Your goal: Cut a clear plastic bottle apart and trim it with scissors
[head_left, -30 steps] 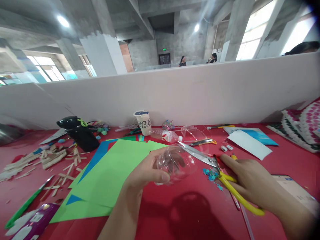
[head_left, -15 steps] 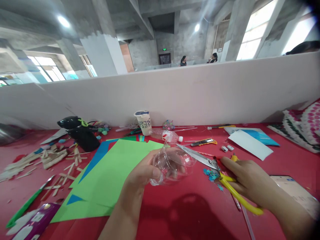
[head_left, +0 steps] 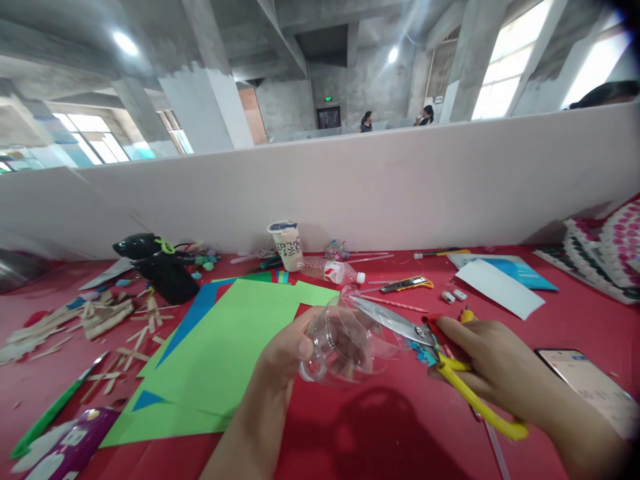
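Clear plastic bottle [head_left: 345,343], ridged and glossy, neck toward eight o'clock, is at six; I clasp it in the grip of my left hand [head_left: 284,350]. At four, my right hand [head_left: 495,353] clutches yellow-handled scissors [head_left: 424,335].

Bottle [head_left: 333,340]: glossy plastic. Scissor blades [head_left: 394,321]: smooth shiny metal. Sheets [head_left: 225,347]: matt paper. Sticks [head_left: 107,320]: wood.

Red bench [head_left: 313,447], cluttered

Left of the left fingers [head_left: 305,349]: stacked green and blue sheets [head_left: 215,347], wooden sticks [head_left: 107,317] scattered farther out. Beyond those fingers: clear bottle [head_left: 334,271] on its side, upright cup [head_left: 287,250] just beside it. Beyond the right fingers [head_left: 455,328]: box cutter [head_left: 406,285], two small white blocks [head_left: 449,297]. Just left of the right fingers: blue stars [head_left: 423,354]. Right of the same fingers: phone [head_left: 577,373], lying flat.
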Demonstrator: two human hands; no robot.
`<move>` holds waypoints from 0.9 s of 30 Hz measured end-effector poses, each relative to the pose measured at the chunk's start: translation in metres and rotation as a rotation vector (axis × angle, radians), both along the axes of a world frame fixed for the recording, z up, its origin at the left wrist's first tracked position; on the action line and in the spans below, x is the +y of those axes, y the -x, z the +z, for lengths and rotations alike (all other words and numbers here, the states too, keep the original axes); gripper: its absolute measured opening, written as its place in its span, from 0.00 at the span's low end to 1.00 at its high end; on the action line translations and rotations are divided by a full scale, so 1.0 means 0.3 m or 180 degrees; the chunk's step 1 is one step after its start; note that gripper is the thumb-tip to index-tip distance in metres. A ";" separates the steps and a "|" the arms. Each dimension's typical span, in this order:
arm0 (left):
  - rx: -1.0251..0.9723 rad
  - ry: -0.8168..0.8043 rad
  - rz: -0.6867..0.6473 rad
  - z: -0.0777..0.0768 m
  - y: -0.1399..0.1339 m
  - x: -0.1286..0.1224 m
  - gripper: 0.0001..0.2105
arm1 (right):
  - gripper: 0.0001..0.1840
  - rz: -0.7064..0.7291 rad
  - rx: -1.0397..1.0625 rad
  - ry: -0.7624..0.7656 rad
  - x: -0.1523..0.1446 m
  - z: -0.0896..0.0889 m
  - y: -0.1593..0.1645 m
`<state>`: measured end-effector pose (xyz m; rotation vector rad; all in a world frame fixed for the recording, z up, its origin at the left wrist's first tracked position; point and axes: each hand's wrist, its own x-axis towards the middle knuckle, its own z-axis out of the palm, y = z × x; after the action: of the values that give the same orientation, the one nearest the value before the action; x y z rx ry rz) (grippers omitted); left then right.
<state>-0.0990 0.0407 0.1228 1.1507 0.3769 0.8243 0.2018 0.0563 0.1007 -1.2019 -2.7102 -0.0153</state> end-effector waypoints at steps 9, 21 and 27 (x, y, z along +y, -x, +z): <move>0.0155 -0.0140 0.0118 -0.011 0.015 0.002 0.34 | 0.15 0.0021 0.0008 -0.0162 -0.001 -0.003 -0.003; -0.0075 -0.0094 -0.0524 0.001 -0.041 0.014 0.38 | 0.16 0.0085 -0.0082 -0.0044 0.007 -0.003 -0.004; -0.0174 0.0087 -0.0336 -0.042 -0.050 0.013 0.40 | 0.14 -0.0004 0.0058 -0.0045 0.006 -0.001 -0.001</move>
<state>-0.0839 0.0447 0.1102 1.1109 0.2791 0.7546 0.2020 0.0580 0.1003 -1.1939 -2.6894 -0.0235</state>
